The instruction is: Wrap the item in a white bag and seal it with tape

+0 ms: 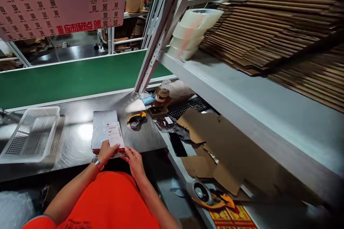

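One thumb, that of the left hand (pixel 106 150), lies on the lower edge of a white rectangular paper slip printed with barcodes (pixel 115 134); its other fingers are loosely curled and partly hidden, so any grip on the load beneath cannot be told. Right hand (pixel 135 161): thumb and forefinger brought nearly together at the slip's lower right corner, other fingers bent; whether the corner is pinched, cannot tell. The slip lies over the right side of a flat grey rectangular pack with a glossy top (pixel 100 128), which sits at the near edge of the brushed-metal bench (pixel 76 154). Step in hand, judged: setting or straightening the slip on the pack. Next move seems to call for steadying the pack and pressing the slip flat, corner last, without creasing the print. Further out: yellow-handled tape dispenser (pixel 139 116) just right of the pack, within easy reach; white perforated plastic basket (pixel 53 125) well to the left; green conveyor belt (pixel 67 82) beyond the bench.
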Demonstrator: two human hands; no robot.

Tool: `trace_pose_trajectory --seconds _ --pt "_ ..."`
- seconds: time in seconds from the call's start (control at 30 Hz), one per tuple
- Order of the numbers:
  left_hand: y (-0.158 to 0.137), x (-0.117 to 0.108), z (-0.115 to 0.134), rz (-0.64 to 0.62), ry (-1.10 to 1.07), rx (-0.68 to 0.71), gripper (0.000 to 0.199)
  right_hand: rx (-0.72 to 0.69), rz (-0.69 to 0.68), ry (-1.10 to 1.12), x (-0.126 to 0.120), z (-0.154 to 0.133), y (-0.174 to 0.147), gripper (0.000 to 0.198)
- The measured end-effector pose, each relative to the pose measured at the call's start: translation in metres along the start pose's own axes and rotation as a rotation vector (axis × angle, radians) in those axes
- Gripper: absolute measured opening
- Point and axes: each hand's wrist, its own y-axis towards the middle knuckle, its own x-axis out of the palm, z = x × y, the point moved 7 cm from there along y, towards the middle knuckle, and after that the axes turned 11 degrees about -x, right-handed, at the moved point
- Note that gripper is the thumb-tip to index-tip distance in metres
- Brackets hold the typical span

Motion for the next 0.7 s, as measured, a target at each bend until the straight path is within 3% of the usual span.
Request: trace_pose_trajectory --seconds 0.37,0.47,0.53,0.63,0.7 --pt "-0.002 0.006 -0.004 -0.059 -0.001 -0.033 0.032 0.062 0.079 -0.023 -0.014 0.011 0.008 0.072" --pt "-0.001 -0.007 0.002 0.02 0.048 0.01 0.05 0.047 0.083 -0.028 -0.01 0.016 0.011 0.068" --pt "-0.006 -0.017 0.014 0.082 0.108 0.111 0.063 0.027 0.08 -0.044 -0.005 0.018 0.013 0.068" --pt "-0.017 -0.019 0.035 0.005 0.207 0.28 0.038 -0.025 0.05 -0.092 0.004 0.017 0.016 0.067" --pt "-0.022 -0.015 0.042 -0.086 0.254 0.313 0.018 -0.072 0.022 -0.137 0.01 0.014 0.017 0.063"
